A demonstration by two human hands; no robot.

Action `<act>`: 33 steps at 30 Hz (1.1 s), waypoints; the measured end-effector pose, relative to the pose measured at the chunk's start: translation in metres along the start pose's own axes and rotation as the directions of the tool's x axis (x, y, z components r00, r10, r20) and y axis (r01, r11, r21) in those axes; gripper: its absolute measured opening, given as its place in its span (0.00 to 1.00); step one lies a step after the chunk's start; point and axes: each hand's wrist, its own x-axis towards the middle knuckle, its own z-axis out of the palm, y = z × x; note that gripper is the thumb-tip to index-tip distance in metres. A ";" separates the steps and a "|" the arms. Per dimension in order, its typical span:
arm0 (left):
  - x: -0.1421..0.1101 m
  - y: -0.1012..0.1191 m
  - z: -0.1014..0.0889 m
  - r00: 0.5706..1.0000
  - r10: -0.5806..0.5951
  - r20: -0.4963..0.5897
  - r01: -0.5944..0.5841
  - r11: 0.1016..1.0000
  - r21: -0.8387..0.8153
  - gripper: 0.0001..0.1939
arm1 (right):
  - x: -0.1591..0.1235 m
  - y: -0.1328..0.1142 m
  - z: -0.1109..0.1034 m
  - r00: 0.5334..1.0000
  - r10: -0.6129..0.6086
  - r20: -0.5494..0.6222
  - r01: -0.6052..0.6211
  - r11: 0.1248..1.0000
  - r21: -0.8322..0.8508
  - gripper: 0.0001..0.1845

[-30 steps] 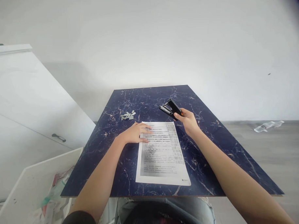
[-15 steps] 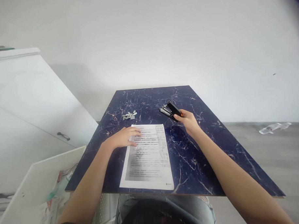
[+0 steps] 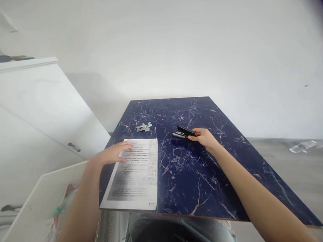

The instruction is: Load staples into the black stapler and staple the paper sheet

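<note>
A black stapler point(image 3: 185, 130) with an orange mark is gripped at its rear end by my right hand point(image 3: 204, 136); its jaws gape toward the left, just above the table. My left hand point(image 3: 115, 153) lies with fingers apart on the upper left part of a printed paper stack point(image 3: 136, 171), near the table's front left. Beyond the paper is a small pile of staple strips point(image 3: 144, 127), grey and loose, which neither hand touches.
The dark blue marbled table point(image 3: 190, 183) stands against a white wall. To the left are a white cabinet point(image 3: 44, 114) and an open drawer point(image 3: 49, 181) holding assorted items. A clear plastic bottle point(image 3: 308, 146) lies on the floor at right.
My left hand has slid the paper leftward across the table. The stapler in my right hand has turned more level and come slightly lower. The view has shifted a little.
</note>
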 end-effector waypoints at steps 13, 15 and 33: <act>-0.002 0.002 -0.022 0.996 -0.088 0.035 0.085 0.993 0.081 0.26 | 0.003 0.011 0.019 0.986 -0.167 0.000 0.161 0.955 -0.249 0.14; 0.004 0.018 -0.034 0.997 -0.060 -0.047 0.065 0.991 0.113 0.25 | 0.002 0.008 0.021 0.982 -0.186 0.021 0.186 0.951 -0.246 0.14; 0.192 0.108 0.032 0.788 0.104 -0.607 -0.368 0.871 -0.327 0.12 | -0.005 0.000 0.031 0.970 -0.128 0.208 0.140 0.989 -0.044 0.20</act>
